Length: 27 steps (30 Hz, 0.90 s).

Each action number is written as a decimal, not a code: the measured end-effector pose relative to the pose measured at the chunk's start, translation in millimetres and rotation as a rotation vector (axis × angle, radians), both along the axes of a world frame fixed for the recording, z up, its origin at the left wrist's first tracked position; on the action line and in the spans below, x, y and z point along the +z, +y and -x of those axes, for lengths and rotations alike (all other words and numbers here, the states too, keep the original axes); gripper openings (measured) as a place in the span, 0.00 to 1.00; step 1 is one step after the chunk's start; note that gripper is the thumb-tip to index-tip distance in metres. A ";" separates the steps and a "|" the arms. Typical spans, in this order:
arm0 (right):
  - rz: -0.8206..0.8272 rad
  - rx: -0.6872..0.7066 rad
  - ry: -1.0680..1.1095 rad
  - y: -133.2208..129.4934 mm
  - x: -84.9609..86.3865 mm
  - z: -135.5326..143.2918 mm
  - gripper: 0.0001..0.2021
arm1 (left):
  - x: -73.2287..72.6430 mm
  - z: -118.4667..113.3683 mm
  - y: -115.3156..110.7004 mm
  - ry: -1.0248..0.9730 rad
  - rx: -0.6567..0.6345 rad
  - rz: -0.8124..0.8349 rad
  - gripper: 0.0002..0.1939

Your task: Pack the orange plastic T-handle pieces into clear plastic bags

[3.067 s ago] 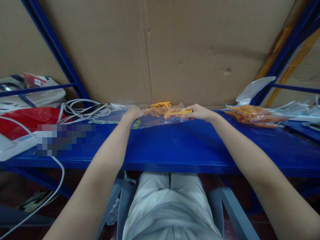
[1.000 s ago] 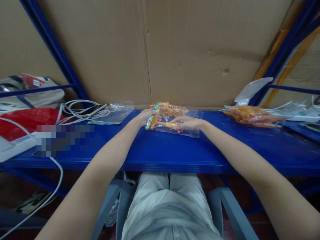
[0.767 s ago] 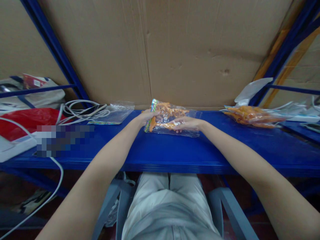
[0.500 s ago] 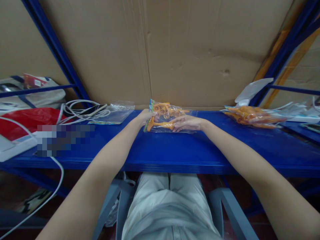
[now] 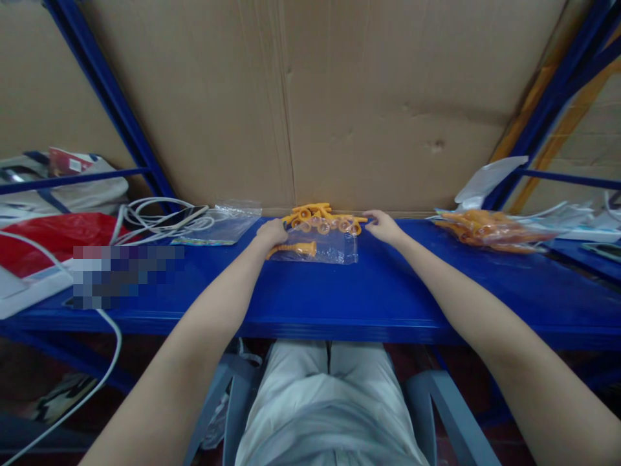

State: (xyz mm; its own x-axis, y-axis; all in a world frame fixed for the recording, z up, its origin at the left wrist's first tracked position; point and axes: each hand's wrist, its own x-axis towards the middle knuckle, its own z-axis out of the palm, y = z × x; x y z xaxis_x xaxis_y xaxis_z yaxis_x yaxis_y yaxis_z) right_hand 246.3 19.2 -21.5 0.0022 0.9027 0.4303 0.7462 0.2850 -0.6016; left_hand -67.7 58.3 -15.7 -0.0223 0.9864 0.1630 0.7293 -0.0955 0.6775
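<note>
A clear plastic bag [image 5: 339,251] lies near the back of the blue tabletop, with an orange plastic horn-shaped piece [image 5: 303,248] along its front side. Behind it, and partly seen through its film, is a heap of several more orange horn-shaped pieces [image 5: 317,211]. My left hand [image 5: 272,233] is closed at the bag's left end; its fingertips are mostly hidden behind the hand. At the heap's right end, my right hand [image 5: 383,226] is open, thumb and fingers apart and holding nothing, close to the rightmost piece.
Another bag of orange pieces [image 5: 485,230] lies at right on the blue table [image 5: 339,298]. A flat clear bag [image 5: 228,223], coiled white cables [image 5: 162,217] and a red bag [image 5: 53,236] are at left. A cardboard wall [image 5: 363,110] stands behind.
My right hand has let go of the bag and moved back and right. My left hand has shifted slightly left, and the bag now lies flat, with orange pieces heaped behind it.
</note>
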 end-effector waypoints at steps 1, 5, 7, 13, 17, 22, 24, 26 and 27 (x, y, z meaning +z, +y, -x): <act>-0.013 0.048 -0.059 0.9 -3.5 -0.1 0.24 | 0.9 -1.7 -2.6 0.081 0.071 -0.007 0.17; 0.012 0.218 -0.276 -1.5 -11.3 4.8 0.28 | 2.8 -8.1 -10.5 0.142 0.129 -0.037 0.14; 0.053 0.198 -0.354 -6.0 -9.9 8.6 0.27 | 1.8 -9.1 -10.3 0.086 0.108 -0.036 0.13; 0.148 0.016 -0.630 -21.1 4.8 14.1 0.14 | 2.6 -11.8 -10.4 -0.024 0.044 0.002 0.14; 0.163 -0.102 -0.642 -22.5 12.1 5.8 0.12 | 10.3 -19.7 -21.4 -0.051 -0.084 0.029 0.12; 0.228 -0.259 -0.568 -18.1 17.1 -14.9 0.15 | 17.4 -32.7 -39.5 -0.041 -0.279 0.058 0.07; 0.346 -0.260 -0.607 -17.8 20.2 -22.8 0.17 | 19.9 -36.5 -45.1 -0.047 -0.281 0.054 0.06; 0.434 -0.256 -0.629 -18.9 25.3 -30.3 0.18 | 22.6 -38.8 -48.9 -0.029 -0.271 0.067 0.09; 0.452 -0.263 -0.619 -19.9 28.9 -34.2 0.17 | 23.9 -39.5 -50.2 -0.017 -0.268 0.075 0.10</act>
State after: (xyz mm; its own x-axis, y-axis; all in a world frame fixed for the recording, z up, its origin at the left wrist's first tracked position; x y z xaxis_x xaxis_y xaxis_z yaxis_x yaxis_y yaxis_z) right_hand 280.5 -0.8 7.3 0.1193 0.9927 0.0171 0.9904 -0.1177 -0.0725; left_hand -28.2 8.1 8.2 0.2386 0.9668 0.0909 0.6733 -0.2322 0.7020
